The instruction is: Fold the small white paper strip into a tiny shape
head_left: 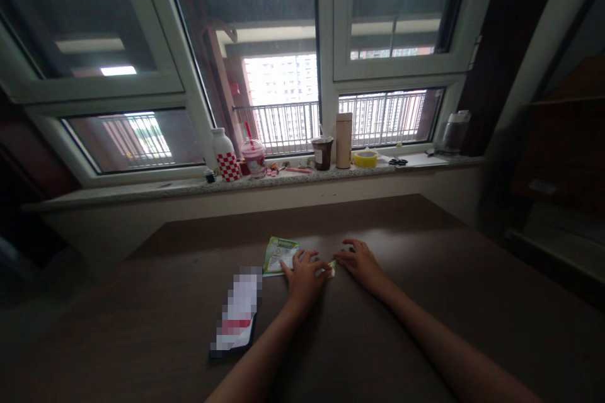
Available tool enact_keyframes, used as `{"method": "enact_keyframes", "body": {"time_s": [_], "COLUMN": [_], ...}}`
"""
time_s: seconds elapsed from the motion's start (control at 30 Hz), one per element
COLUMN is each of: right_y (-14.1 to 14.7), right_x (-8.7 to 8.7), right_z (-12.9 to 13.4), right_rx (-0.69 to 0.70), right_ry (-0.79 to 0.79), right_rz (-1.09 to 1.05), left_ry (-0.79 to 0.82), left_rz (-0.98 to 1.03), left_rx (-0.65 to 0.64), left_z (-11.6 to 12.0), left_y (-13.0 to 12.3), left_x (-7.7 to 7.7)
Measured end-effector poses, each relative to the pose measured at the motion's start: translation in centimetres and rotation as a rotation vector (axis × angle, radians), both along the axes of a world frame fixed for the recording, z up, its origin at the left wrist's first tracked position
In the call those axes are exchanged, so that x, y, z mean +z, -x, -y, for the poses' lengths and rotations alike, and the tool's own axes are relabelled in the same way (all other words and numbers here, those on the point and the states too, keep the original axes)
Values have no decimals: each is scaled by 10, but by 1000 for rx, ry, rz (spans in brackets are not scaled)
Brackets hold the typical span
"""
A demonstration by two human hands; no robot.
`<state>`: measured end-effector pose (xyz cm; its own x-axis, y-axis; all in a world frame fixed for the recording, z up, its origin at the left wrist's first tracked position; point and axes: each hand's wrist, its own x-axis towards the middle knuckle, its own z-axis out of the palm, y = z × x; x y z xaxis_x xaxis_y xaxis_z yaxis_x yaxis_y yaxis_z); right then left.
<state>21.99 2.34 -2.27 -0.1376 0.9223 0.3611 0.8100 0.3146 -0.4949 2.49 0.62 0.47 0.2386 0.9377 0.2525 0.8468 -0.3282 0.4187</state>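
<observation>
A small white-and-green piece (331, 271), possibly a little wrapper, lies between my hands just above the tabletop. My left hand (305, 280) is closed on its left side, with the fingertips pinching it. My right hand (363, 267) comes in from the other side, its thumb and forefinger drawn together at the piece's upper edge. Partly under the left hand's thumb lies a flat green printed packet (278, 253). What the piece is exactly is too small to make out.
A phone (239, 312) with a blurred-out screen lies left of my left forearm on the brown table (401, 220). Along the windowsill stand a checkered bottle (227, 157), a pink drink cup (254, 157), a dark cup (322, 154), a beige flask (344, 141), yellow tape (365, 159) and scissors (397, 162).
</observation>
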Motion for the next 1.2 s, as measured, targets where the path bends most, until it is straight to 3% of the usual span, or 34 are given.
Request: {"method": "enact_keyframes", "body": {"time_s": [0.13,0.7,1.07,1.2], "right_y": [1,0,3,3], "right_x": [3,4,12,8], "right_z": [4,6,16,11], "right_rx": [69,62,269,197], "right_ry": [-11,-57,-54,-48], "right_rz": [39,-47,-116,-137], "left_ry": [-4,-48,-18,-19], "left_rz": [1,-30,-48,-34], "left_rx": [13,87,106,79], "left_z": [-2,-1,-2,-3], "left_y": [0,-1,-3,-2], "left_x": [0,1,-1,-1]}}
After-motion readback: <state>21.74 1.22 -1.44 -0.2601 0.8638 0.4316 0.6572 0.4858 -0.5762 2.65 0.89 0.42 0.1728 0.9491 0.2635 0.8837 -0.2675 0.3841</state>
